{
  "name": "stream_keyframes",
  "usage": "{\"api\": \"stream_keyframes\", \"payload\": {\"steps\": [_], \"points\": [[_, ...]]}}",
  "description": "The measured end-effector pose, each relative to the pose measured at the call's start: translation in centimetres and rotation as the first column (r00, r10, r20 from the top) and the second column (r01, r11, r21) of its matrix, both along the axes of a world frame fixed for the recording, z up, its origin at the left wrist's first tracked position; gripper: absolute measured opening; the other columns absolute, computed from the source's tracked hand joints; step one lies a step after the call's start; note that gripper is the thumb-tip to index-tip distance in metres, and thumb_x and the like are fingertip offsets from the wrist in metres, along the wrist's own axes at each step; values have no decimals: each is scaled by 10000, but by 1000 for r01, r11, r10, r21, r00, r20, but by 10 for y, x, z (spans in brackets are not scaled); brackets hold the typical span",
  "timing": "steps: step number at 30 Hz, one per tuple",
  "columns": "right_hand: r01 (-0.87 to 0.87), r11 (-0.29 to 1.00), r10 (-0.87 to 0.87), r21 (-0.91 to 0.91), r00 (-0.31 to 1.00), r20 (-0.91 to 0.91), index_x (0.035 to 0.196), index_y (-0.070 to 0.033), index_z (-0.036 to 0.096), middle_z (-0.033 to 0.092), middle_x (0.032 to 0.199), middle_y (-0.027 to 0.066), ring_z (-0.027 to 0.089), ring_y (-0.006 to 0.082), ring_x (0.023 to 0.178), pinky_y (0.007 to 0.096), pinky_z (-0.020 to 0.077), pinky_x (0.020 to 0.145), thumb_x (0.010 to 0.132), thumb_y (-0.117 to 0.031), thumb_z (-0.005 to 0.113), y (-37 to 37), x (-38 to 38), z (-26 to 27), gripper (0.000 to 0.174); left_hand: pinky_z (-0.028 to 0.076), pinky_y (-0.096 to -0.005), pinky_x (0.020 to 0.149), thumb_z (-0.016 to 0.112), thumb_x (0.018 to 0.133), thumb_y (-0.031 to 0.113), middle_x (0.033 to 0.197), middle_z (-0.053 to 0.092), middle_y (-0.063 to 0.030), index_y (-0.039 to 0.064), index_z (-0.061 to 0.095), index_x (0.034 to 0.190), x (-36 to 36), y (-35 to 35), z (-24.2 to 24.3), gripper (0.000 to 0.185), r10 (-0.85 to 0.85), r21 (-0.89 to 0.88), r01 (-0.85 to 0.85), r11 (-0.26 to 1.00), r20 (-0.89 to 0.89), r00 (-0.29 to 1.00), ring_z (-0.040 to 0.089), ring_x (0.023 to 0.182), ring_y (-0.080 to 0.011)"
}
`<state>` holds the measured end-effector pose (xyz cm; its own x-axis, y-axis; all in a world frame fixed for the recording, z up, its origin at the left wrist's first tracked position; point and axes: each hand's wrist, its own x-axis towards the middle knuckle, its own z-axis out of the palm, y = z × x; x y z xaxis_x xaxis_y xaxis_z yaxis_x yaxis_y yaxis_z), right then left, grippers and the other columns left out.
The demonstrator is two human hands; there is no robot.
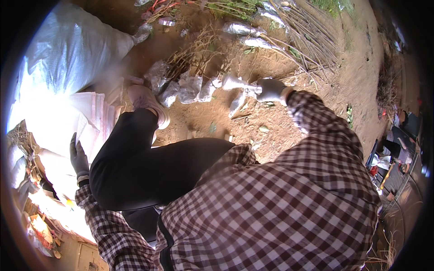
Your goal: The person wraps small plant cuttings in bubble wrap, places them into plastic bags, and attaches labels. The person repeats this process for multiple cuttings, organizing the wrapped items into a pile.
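My right hand (270,89), in a pale glove, is closed around a narrow piece of clear plastic wrap (239,83), blurred at its far end. More plastic-wrapped bundles (189,88) lie side by side just left of it, bare twiggy stems (198,50) running up from them. A loose strip of clear plastic (237,104) rests on the soil below that hand. My left hand (80,161), gloved in grey, is held flat with fingers extended beside folded white woven sacks (93,113). Glare hides whether it touches them.
A large, full white woven sack (81,47) stands at upper left. Long cut stems (312,37) with wrapped ends lie at upper right. My shoe (147,101) is planted beside the wrapped bundles. Litter and cardboard (42,230) lie at lower left, mixed belongings (396,152) at far right.
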<state>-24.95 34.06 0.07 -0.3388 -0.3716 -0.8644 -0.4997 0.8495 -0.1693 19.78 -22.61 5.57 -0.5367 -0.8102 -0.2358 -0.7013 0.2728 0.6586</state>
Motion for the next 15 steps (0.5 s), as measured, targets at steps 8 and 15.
{"api": "stream_keyframes", "payload": {"steps": [8, 15], "points": [[541, 750, -11, -380, 586, 810, 964, -30, 652, 589, 761, 8, 435, 52, 492, 196, 349, 438, 986, -304, 550, -156, 16, 157, 293, 444, -329, 1015, 467, 1002, 74, 1310, 615, -135, -28, 560, 1322, -21, 8, -17, 348, 59, 115, -27, 993, -281, 958, 585, 1178, -238], [393, 890, 15, -230, 480, 877, 924, -54, 663, 637, 809, 13, 536, 62, 589, 203, 425, 505, 888, -370, 654, -332, 141, 137, 318, 488, -261, 719, 519, 1011, 148, 874, 670, -35, 83, 685, 1212, -52, 39, 32, 269, 171, 147, -134, 980, -279, 945, 573, 778, -98]]}}
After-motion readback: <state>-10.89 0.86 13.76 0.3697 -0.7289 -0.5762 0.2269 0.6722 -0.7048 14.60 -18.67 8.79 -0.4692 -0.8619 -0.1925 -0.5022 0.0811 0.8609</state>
